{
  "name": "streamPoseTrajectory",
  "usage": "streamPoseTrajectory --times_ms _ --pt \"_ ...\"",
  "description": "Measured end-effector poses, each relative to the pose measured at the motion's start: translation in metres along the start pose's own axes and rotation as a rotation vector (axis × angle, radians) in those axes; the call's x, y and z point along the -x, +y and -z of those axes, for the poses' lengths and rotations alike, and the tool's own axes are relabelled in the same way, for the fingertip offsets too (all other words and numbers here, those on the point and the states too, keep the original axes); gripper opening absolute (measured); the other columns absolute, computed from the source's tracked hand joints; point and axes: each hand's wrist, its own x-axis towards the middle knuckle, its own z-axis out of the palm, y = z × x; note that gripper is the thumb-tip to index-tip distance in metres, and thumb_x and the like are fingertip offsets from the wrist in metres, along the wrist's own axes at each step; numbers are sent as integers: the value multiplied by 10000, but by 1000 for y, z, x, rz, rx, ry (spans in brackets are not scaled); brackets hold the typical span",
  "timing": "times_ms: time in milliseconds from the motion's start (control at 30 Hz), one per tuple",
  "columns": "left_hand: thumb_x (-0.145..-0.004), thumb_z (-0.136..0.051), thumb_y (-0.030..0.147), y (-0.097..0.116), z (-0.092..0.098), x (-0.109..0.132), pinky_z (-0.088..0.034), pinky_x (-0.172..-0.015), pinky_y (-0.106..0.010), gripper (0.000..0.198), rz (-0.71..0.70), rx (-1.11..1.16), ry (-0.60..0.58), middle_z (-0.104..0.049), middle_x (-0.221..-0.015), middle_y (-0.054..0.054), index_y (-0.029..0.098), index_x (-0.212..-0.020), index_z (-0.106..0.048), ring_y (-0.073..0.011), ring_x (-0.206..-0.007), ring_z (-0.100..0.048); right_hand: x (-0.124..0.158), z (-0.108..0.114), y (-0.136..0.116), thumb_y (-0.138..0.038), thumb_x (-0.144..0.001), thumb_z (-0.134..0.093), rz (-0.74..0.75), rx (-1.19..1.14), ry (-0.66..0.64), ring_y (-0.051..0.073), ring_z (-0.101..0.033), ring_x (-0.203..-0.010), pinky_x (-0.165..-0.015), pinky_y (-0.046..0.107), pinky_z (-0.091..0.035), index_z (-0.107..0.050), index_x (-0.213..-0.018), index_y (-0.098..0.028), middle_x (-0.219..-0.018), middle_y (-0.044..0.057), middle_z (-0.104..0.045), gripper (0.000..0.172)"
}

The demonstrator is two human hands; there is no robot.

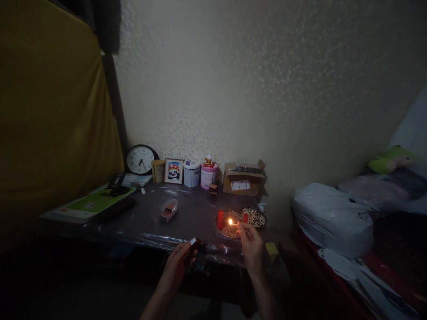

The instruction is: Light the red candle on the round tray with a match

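Observation:
Between the fingertips of my right hand (251, 242) is a burning match (234, 223), its flame pointing left over a round metal dish (218, 230). A red candle (220, 219) stands upright at the dish's left side. Another red piece (245, 218), perhaps a second candle, shows just behind my fingers. My left hand (178, 260) is closed around a small dark matchbox (195, 244) with a pale end, near the table's front edge. Behind the dish lies a dark oval plate with a pale pattern (255, 217).
A plastic-covered table (143, 222) bears a clear packet (169, 210). Along the wall stand a clock (140, 160), a yellow cup (158, 170), a framed panda picture (174, 171), two tins (191, 174) and a cardboard box (242, 180). White plastic bags (330, 218) lie at right.

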Motion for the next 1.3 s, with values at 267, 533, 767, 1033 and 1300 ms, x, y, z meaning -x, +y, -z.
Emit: streamPoseTrajectory --times_ms 267,533,767,1033,1300 --pt "-534 -808 238 0 -1 0 -499 -646 -261 278 14 0 7 -728 -774 13 193 -750 -640 -167 -712 -677 -16 -16 5 -387 -674 -648 -17 -40 -14 166 -618 -602 -578 271 -509 -640 -705 -186 -640 14 -659 203" --pt "-534 -803 276 -3 0 -2 -487 -689 -289 275 20 -37 12 -711 -731 -2 183 -744 -652 -193 -734 -674 -29 -33 12 -387 -703 -621 32 -21 -17 175 -627 -654 -636 299 -514 -637 -720 -177 -699 31 -667 211" --pt "-550 -793 306 -3 -1 2 -478 -693 -284 270 18 -53 -19 -703 -758 -3 190 -755 -662 -194 -762 -664 -36 -38 18 -386 -704 -628 47 18 -17 174 -627 -654 -642 304 -507 -650 -732 -164 -705 38 -673 224" --pt "-550 -796 286 -5 -2 1 -475 -693 -288 269 27 -29 -14 -699 -756 5 191 -766 -667 -182 -725 -656 -39 -41 28 -406 -702 -627 40 46 -33 176 -626 -666 -645 301 -504 -653 -738 -157 -712 42 -676 252" --pt "-579 -781 321 -8 2 -3 -467 -716 -294 255 39 -46 -34 -702 -786 0 202 -771 -663 -186 -756 -653 -39 -43 31 -420 -720 -609 45 68 -42 172 -625 -652 -639 292 -502 -652 -742 -166 -707 38 -676 258"
